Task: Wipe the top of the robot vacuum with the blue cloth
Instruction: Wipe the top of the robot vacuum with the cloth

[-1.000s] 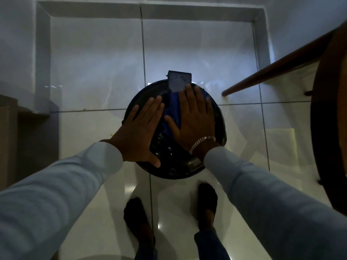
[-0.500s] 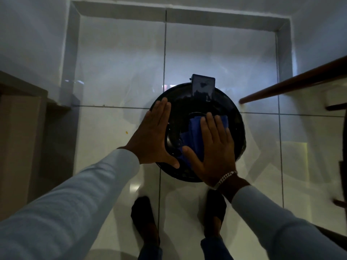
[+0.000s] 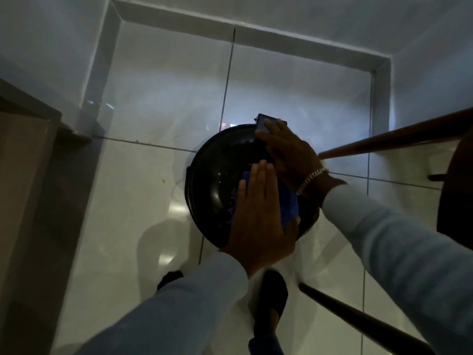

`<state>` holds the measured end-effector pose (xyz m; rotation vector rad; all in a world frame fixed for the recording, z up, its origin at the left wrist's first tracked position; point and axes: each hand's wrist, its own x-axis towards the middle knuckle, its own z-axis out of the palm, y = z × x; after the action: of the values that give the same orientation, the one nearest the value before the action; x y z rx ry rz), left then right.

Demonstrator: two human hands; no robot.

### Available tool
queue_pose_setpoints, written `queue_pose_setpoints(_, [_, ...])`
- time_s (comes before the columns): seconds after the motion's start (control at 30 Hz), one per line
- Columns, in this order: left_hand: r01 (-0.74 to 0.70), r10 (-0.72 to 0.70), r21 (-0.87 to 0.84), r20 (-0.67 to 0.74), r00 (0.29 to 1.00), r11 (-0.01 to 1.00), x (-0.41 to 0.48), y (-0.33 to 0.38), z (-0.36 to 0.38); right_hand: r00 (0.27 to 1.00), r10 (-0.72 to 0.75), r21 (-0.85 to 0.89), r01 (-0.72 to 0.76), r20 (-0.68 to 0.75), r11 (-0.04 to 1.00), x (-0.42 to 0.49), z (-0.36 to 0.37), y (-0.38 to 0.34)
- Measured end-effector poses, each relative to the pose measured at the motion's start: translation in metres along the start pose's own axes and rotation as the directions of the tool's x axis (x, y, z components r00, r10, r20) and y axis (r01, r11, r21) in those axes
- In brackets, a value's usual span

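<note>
Pressing our flat, open left hand [image 3: 258, 213] onto the blue cloth [image 3: 289, 203], we pin it to the robot vacuum [image 3: 215, 175] on the tiled floor [image 3: 143, 201]. Our right hand [image 3: 289, 149], fingers spread, rests near its far rim. Uneven pressure could bunch the cloth or push the vacuum away.

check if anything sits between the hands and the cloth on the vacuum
Nothing visible does. The left hand lies flat on the blue cloth atop the robot vacuum; the right hand rests on the far side near the dark raised block.
</note>
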<state>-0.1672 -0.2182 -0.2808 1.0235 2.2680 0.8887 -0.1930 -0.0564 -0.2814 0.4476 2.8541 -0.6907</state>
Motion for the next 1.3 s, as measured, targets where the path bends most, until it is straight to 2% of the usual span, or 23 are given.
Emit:
queue_pose_setpoints(0.07, [0.090, -0.088, 0.163, -0.022, 0.996, 0.983, 0.003, -0.003, 0.020, 0.997, -0.005, -0.004, 0.005, 0.080, 1.000, 0.010, 0.007, 0.003])
queue_pose_setpoints(0.13, [0.096, -0.082, 0.241, -0.068, 0.994, 0.966, 0.004, -0.008, 0.032, 0.994, -0.045, -0.021, 0.048, 0.101, 0.999, 0.012, 0.013, 0.008])
queue_pose_setpoints(0.27, [-0.007, 0.039, 0.298, -0.101, 0.994, 0.955, 0.000, -0.021, 0.037, 0.988, -0.129, -0.040, 0.132, 0.090, 0.990, 0.007, 0.020, 0.020])
queue_pose_setpoints(0.43, [-0.092, 0.128, 0.350, -0.081, 0.989, 0.932, -0.010, -0.039, 0.020, 0.989, -0.145, -0.053, 0.146, 0.026, 0.988, 0.001, 0.031, 0.025])
queue_pose_setpoints(0.6, [-0.015, 0.063, 0.358, -0.123, 0.990, 0.934, -0.040, -0.061, 0.013, 0.984, -0.173, -0.117, 0.169, -0.032, 0.979, 0.000, 0.041, 0.032])
queue_pose_setpoints(0.7, [0.039, 0.021, 0.327, -0.178, 0.984, 0.944, -0.040, -0.066, 0.013, 0.981, -0.184, -0.160, 0.171, -0.066, 0.972, -0.003, 0.049, 0.036])
queue_pose_setpoints(0.83, [0.065, -0.003, 0.250, -0.242, 0.970, 0.966, -0.019, -0.065, 0.007, 0.982, -0.168, -0.125, 0.157, -0.085, 0.980, -0.004, 0.051, 0.036])
queue_pose_setpoints(0.93, [0.080, -0.056, 0.059, -0.330, 0.942, 0.995, -0.003, -0.060, -0.005, 0.978, -0.185, -0.112, 0.173, -0.098, 0.978, -0.005, 0.048, 0.034])
queue_pose_setpoints(1.0, [0.126, -0.170, -0.129, -0.432, 0.886, 0.984, 0.010, -0.056, -0.016, 0.979, -0.179, -0.110, 0.168, -0.098, 0.980, -0.005, 0.047, 0.033])
queue_pose_setpoints(1.07, [0.149, -0.218, -0.182, -0.459, 0.862, 0.972, 0.023, -0.058, -0.026, 0.981, -0.171, -0.120, 0.159, -0.097, 0.980, -0.005, 0.047, 0.033])
queue_pose_setpoints(1.2, [0.116, -0.064, 0.145, -0.322, 0.945, 0.983, 0.032, -0.074, -0.029, 0.983, -0.159, -0.143, 0.145, -0.095, 0.979, -0.003, 0.050, 0.035])
queue_pose_setpoints(1.3, [0.055, 0.007, 0.201, -0.297, 0.955, 0.978, 0.023, -0.078, -0.023, 0.980, -0.169, -0.167, 0.150, -0.105, 0.975, -0.003, 0.052, 0.036])
